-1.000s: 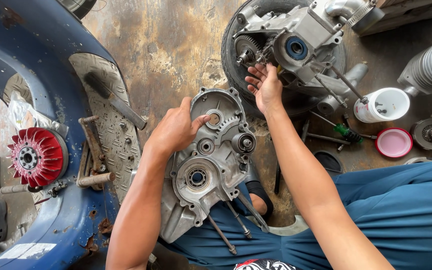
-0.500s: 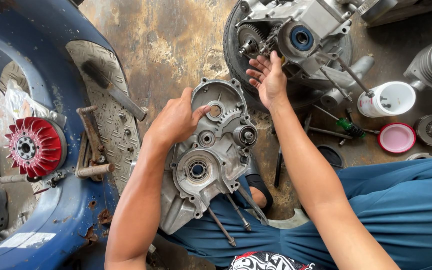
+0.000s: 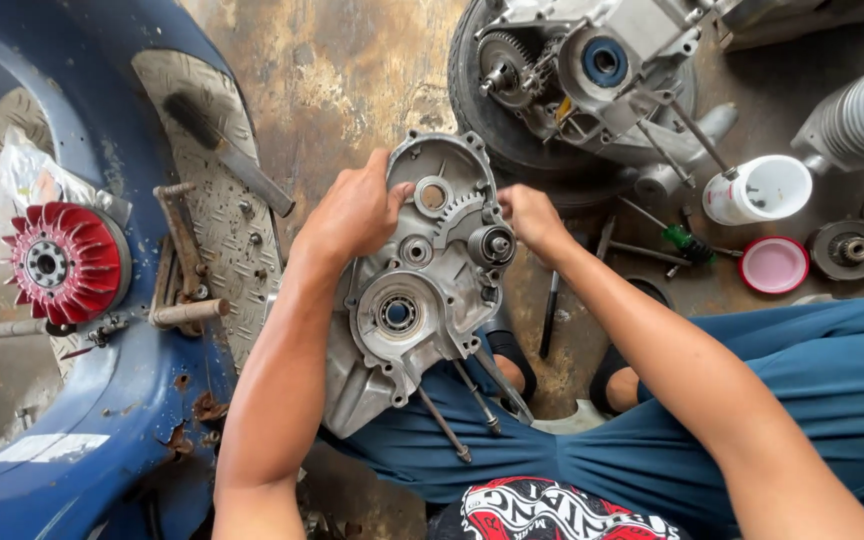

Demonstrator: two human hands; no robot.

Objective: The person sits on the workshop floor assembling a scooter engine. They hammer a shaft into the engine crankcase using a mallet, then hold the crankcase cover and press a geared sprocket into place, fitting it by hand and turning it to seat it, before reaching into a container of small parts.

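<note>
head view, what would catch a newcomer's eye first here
At centre, a grey engine case half lies on the person's lap, the left hand gripping its upper left edge and the right hand at its upper right by a gear. At far left, a bright red finned flywheel sits in the blue scooter body.

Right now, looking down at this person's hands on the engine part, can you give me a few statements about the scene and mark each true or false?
1. Both hands rest on the grey engine casing. True: the left hand and the right hand both touch its upper part.
2. The red finned wheel lies to the right of the casing. False: it sits far left, by the blue scooter body.
3. A white cup stands near a pink lid. True.
4. The right hand holds a screwdriver. False: the green-handled screwdriver lies on the floor.
</note>
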